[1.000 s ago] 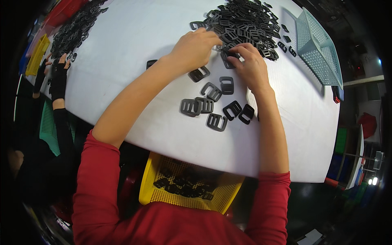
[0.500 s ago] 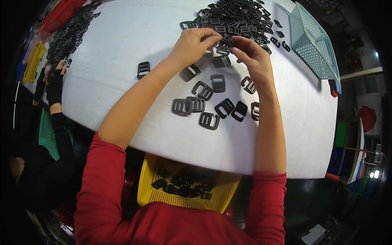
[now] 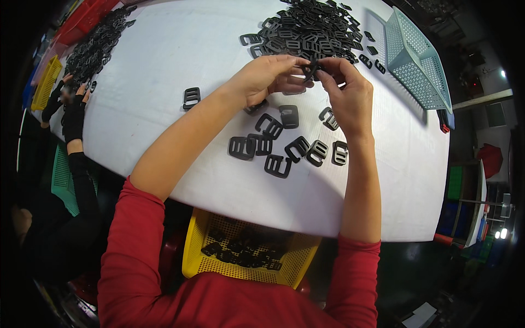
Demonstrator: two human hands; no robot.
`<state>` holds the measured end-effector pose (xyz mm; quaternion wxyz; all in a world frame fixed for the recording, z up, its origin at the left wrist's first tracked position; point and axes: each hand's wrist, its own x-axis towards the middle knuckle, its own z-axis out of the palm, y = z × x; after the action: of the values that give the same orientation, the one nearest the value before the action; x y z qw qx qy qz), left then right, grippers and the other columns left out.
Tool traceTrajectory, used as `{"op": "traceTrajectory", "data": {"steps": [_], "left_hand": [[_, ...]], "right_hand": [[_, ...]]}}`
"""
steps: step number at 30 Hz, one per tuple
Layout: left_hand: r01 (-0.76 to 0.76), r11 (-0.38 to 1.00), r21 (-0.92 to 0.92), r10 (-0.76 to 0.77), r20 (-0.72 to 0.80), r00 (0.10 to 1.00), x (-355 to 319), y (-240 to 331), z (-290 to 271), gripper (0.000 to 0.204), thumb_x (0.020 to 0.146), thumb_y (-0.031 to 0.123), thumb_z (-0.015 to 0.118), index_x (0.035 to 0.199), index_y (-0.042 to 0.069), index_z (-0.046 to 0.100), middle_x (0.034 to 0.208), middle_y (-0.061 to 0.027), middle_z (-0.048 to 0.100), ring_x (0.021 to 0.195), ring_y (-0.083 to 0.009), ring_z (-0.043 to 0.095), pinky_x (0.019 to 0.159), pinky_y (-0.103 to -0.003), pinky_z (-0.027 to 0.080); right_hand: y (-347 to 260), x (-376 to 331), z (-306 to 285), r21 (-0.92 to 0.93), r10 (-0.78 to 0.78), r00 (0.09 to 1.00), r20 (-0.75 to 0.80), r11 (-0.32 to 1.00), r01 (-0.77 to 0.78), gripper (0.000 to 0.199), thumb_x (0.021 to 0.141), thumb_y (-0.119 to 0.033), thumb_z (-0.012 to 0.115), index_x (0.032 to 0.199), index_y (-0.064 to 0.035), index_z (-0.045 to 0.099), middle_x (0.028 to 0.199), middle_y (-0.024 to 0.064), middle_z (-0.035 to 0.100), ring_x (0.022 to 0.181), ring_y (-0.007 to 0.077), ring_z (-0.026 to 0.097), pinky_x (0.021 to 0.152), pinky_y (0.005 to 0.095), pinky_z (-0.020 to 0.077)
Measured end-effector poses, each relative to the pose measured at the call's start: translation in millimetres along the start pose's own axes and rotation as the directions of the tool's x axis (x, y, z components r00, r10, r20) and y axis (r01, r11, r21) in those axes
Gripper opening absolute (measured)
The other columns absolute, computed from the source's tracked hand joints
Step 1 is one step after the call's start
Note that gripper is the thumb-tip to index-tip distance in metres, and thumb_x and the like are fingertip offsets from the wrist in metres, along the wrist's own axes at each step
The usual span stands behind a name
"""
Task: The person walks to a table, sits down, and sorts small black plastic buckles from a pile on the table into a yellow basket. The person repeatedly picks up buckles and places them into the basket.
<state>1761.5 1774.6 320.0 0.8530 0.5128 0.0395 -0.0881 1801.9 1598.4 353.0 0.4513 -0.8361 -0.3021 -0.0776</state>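
Note:
Between the fingertips of both hands is a black plastic buckle (image 3: 311,70), tipped on edge above the table. My left hand (image 3: 273,78) pinches it from the left, its lower fingers curled underneath. My right hand (image 3: 348,87) grips it from the right with thumb and fingers. Just beyond them rises a heap of black buckles (image 3: 317,33). Several loose buckles (image 3: 269,127) lie scattered on the table below the hands, and one buckle (image 3: 191,98) sits apart, left of my left forearm. My left hand partly covers another.
The white table (image 3: 219,191) curves around me. A pale green perforated basket (image 3: 418,60) stands at the right edge. Below the near edge is a yellow basket (image 3: 197,257) holding buckles. On the left, a co-worker's hands (image 3: 74,109) touch another buckle pile (image 3: 101,46).
Both hands have come slightly nearer, away from the heap, with a buckle between them. My left hand has turned, its lower fingers now under the buckle. A loose buckle by my right forearm now lies differently.

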Motion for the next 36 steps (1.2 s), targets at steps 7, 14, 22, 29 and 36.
{"op": "traceTrajectory", "data": {"steps": [7, 14, 22, 29, 36], "left_hand": [[-0.066, 0.994, 0.085, 0.063, 0.041, 0.997, -4.3, -1.5, 4.2, 0.037, 0.095, 0.012, 0.057, 0.129, 0.0, 0.051, 0.11, -0.01, 0.062, 0.103, -0.0226, 0.065, 0.087, -0.029, 0.056], [-0.091, 0.987, 0.131, 0.102, -0.073, 0.992, -4.7, 9.2, -3.9, 0.037, 0.092, 0.01, 0.061, 0.127, 0.001, 0.052, 0.101, -0.0056, 0.064, 0.094, -0.0173, 0.066, 0.08, -0.023, 0.056], [0.003, 0.997, 0.074, -0.016, 0.177, 0.984, -4.3, 12.8, -16.2, 0.031, 0.091, 0.018, 0.064, 0.117, 0.001, 0.057, 0.098, -0.0051, 0.065, 0.08, -0.01, 0.062, 0.067, -0.02, 0.051], [-0.057, 0.658, 0.751, 0.029, 0.05, 0.998, -18.4, 50.8, -48.6, 0.022, 0.084, 0.017, 0.067, 0.104, 0.006, 0.067, 0.088, -0.0018, 0.066, 0.068, -0.0067, 0.056, 0.06, -0.021, 0.046], [0.048, 0.229, 0.972, 0.09, -0.07, 0.994, -30.8, 64.7, -68.2, 0.022, 0.078, 0.016, 0.069, 0.098, 0.007, 0.073, 0.074, -0.0058, 0.066, 0.065, -0.0119, 0.057, 0.059, -0.026, 0.045]], "right_hand": [[1.3, -0.7, 2.3, 0.007, -0.062, 0.996, -0.059, 0.998, 0.063, 0.01, 0.084, -0.005, 0.066, 0.093, -0.0023, 0.065, 0.085, 0.0078, 0.07, 0.074, 0.0143, 0.066, 0.065, 0.028, 0.051], [13.3, 3.9, -3.4, 0.443, 0.185, 0.981, 0.056, 0.876, -0.191, 0.012, 0.088, -0.008, 0.065, 0.097, -0.0004, 0.062, 0.089, 0.0083, 0.069, 0.079, 0.0154, 0.068, 0.067, 0.0261, 0.0534], [21.2, 5.6, -5.1, 0.741, 0.255, 0.939, 0.232, 0.578, -0.341, 0.016, 0.089, -0.01, 0.065, 0.099, 0.0011, 0.06, 0.092, 0.0093, 0.068, 0.085, 0.0185, 0.068, 0.071, 0.0268, 0.0536], [55.1, 13.0, -37.5, 0.368, 0.346, 0.853, 0.391, 0.791, -0.489, 0.019, 0.083, -0.015, 0.071, 0.098, -0.0045, 0.068, 0.083, 0.0027, 0.068, 0.071, 0.0098, 0.063, 0.063, 0.0239, 0.0457], [42.4, 3.6, 0.7, -0.089, -0.106, 0.959, 0.263, 0.987, 0.133, 0.025, 0.08, -0.014, 0.069, 0.105, -0.008, 0.07, 0.112, 0.0059, 0.065, 0.103, 0.0237, 0.059, 0.091, 0.0354, 0.0466]]}}
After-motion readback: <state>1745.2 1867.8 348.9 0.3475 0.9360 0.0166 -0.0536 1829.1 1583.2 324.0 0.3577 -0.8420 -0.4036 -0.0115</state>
